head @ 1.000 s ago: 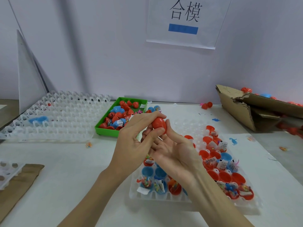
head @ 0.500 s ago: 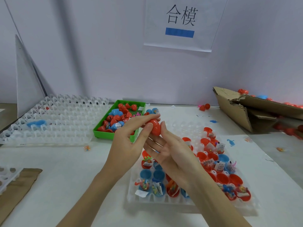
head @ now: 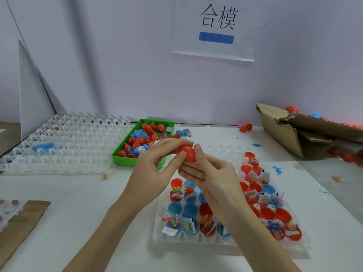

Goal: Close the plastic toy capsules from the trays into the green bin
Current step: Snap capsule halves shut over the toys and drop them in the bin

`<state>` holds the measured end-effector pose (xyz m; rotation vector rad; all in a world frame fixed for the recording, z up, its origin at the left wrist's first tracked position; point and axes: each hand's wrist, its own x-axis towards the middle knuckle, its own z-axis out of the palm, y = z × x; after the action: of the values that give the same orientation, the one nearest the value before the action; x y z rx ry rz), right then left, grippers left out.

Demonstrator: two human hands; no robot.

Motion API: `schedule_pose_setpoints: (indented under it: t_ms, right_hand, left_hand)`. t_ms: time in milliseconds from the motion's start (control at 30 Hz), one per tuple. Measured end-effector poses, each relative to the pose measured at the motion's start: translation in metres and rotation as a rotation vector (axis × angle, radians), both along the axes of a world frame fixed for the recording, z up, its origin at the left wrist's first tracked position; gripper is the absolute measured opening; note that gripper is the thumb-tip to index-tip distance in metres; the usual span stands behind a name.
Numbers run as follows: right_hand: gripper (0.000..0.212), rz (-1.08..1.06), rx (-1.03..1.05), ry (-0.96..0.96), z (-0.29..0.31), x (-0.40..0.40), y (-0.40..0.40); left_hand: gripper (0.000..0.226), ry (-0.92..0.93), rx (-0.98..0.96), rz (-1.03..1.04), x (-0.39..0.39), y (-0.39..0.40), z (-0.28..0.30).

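A red capsule (head: 188, 153) is pinched between both hands above the table's middle. My left hand (head: 155, 169) grips it from the left with thumb and forefinger. My right hand (head: 210, 175) cups it from below and the right. Beneath the hands lies a clear tray (head: 176, 237) holding several open red and blue capsule halves with small toys. The green bin (head: 125, 160) sits just behind and left of the hands, holding several closed red and blue capsules.
A large clear tray (head: 64, 146) with one blue piece lies at the left. A torn cardboard box (head: 284, 132) with loose capsules stands at the right. Another tray corner (head: 7, 211) and brown cardboard (head: 21, 224) are at the near left. A wall is behind.
Both hands stay on the red capsule and have shifted slightly. The fingers of my left hand have moved further around the capsule.
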<state>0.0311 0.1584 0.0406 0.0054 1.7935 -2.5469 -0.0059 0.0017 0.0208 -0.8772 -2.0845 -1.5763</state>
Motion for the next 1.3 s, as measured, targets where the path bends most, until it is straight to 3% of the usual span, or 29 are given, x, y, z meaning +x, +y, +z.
schedule_pose_setpoints:
  t_ms: [433,733,1300]
  right_hand:
    - [0.037,0.004,-0.026,-0.016,-0.003,-0.001,-0.001]
    - [0.053,0.323,-0.385,-0.14,-0.002,-0.008,-0.001]
    - [0.047,0.28,-0.284,-0.096,-0.004,-0.01,0.009]
  left_hand:
    - [0.033,-0.023,-0.003,0.01,0.002,0.002,-0.005]
    - [0.04,-0.075,0.055,0.022,0.006,0.004,-0.002]
    - [0.04,0.033,-0.018,0.134,0.01,0.011,-0.004]
